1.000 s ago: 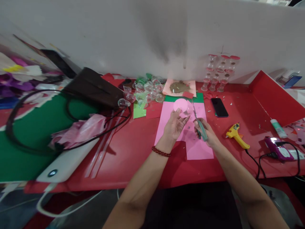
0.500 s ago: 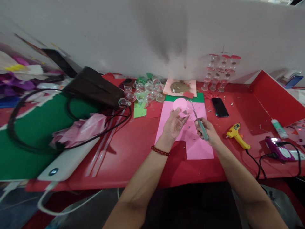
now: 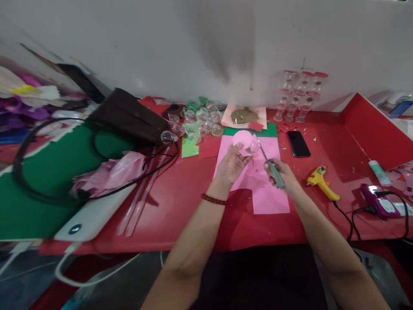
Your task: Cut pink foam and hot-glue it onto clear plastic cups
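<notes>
My left hand point(image 3: 231, 164) pinches a round pink paper piece point(image 3: 242, 138) and holds it up over a pink paper sheet point(image 3: 267, 193) on the red table. A red bead bracelet point(image 3: 214, 199) circles that wrist. My right hand point(image 3: 284, 177) grips scissors point(image 3: 270, 165) with green handles. Their blades point up and left toward the pink circle's right edge.
A black phone point(image 3: 298, 143) and a yellow glue gun point(image 3: 321, 183) lie to the right, with a purple tool point(image 3: 377, 206) and its cable beyond. Clear plastic cups point(image 3: 196, 122), a brown bag point(image 3: 127, 116), black cables point(image 3: 58, 172) and a white device point(image 3: 93, 215) fill the left.
The scissors have tilted and moved slightly left toward the pink circle. My left hand has drawn a little closer to the paper piece.
</notes>
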Action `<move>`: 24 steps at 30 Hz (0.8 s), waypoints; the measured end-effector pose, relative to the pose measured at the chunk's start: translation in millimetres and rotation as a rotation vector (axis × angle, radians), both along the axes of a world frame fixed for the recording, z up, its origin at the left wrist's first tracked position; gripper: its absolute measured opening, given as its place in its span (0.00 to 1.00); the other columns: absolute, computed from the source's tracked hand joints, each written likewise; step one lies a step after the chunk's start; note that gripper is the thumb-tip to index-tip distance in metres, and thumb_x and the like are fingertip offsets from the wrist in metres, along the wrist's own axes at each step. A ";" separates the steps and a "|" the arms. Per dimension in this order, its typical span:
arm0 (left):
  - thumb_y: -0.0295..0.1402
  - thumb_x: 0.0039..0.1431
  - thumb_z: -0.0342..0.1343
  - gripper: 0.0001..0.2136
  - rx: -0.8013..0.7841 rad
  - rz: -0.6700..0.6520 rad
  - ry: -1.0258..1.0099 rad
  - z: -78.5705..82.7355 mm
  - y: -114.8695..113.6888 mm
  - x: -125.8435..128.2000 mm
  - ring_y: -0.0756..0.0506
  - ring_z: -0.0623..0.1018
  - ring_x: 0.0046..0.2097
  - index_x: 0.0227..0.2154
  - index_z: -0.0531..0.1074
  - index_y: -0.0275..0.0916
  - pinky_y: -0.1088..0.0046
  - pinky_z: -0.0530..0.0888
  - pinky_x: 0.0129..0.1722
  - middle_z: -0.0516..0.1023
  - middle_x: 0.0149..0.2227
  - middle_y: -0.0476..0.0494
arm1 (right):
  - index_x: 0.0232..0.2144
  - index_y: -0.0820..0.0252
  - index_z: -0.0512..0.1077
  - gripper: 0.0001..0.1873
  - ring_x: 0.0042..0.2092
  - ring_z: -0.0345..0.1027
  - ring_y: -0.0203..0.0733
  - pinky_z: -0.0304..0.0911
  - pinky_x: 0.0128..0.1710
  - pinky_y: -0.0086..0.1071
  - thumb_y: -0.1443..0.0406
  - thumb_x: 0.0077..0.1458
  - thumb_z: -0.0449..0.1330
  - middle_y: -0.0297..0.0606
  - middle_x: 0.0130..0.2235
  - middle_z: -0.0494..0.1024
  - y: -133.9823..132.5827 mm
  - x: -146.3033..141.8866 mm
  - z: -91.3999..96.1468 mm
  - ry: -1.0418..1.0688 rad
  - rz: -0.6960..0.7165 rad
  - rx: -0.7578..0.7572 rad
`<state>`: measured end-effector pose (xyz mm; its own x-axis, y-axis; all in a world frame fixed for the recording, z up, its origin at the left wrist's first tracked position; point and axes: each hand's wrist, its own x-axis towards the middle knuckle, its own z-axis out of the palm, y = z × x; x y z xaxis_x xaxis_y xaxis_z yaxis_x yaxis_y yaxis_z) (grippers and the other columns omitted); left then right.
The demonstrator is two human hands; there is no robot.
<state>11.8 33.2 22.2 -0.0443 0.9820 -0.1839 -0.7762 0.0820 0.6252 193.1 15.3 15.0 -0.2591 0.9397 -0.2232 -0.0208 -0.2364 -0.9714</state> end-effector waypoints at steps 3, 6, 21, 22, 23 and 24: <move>0.32 0.52 0.67 0.12 -0.004 -0.001 -0.002 1.0 0.1 -1.7 0.48 0.81 0.42 0.38 0.74 0.40 0.68 0.78 0.47 0.80 0.41 0.46 | 0.34 0.56 0.69 0.29 0.17 0.55 0.27 0.47 0.13 0.23 0.47 0.36 0.74 0.21 0.20 0.63 0.5 0.1 0.3 -0.008 0.000 -0.003; 0.31 0.52 0.67 0.11 -0.005 0.004 0.004 1.3 0.8 -2.8 0.48 0.81 0.41 0.39 0.74 0.41 0.69 0.78 0.46 0.80 0.41 0.47 | 0.33 0.57 0.69 0.29 0.16 0.54 0.27 0.46 0.12 0.23 0.48 0.35 0.75 0.21 0.18 0.63 0.9 0.4 2.4 -0.022 0.000 -0.011; 0.34 0.51 0.66 0.15 0.029 -0.002 0.029 2.4 4.5 -10.6 0.47 0.81 0.39 0.42 0.73 0.43 0.69 0.77 0.44 0.81 0.39 0.48 | 0.30 0.57 0.70 0.30 0.16 0.52 0.28 0.44 0.13 0.25 0.47 0.31 0.75 0.23 0.18 0.63 2.4 6.0 8.1 -0.121 0.019 0.013; 0.34 0.51 0.66 0.14 0.017 0.013 0.022 1.5 5.1 -10.8 0.47 0.81 0.38 0.40 0.72 0.42 0.69 0.77 0.43 0.80 0.38 0.48 | 0.30 0.57 0.70 0.29 0.16 0.52 0.28 0.44 0.13 0.25 0.46 0.32 0.75 0.23 0.18 0.63 2.6 6.1 7.0 -0.133 0.015 0.037; 0.35 0.52 0.66 0.13 0.001 0.028 0.015 0.5 5.6 -10.8 0.48 0.81 0.37 0.39 0.72 0.42 0.69 0.77 0.42 0.80 0.37 0.48 | 0.30 0.57 0.71 0.29 0.16 0.52 0.28 0.44 0.14 0.25 0.46 0.33 0.75 0.23 0.18 0.63 2.9 6.3 6.0 -0.146 0.009 0.060; 0.36 0.52 0.66 0.12 -0.016 0.043 0.007 -0.3 5.9 -10.6 0.48 0.80 0.36 0.38 0.71 0.42 0.69 0.77 0.41 0.80 0.36 0.48 | 0.31 0.57 0.71 0.29 0.17 0.52 0.28 0.44 0.15 0.26 0.46 0.33 0.74 0.23 0.18 0.63 3.1 6.4 4.9 -0.159 0.003 0.081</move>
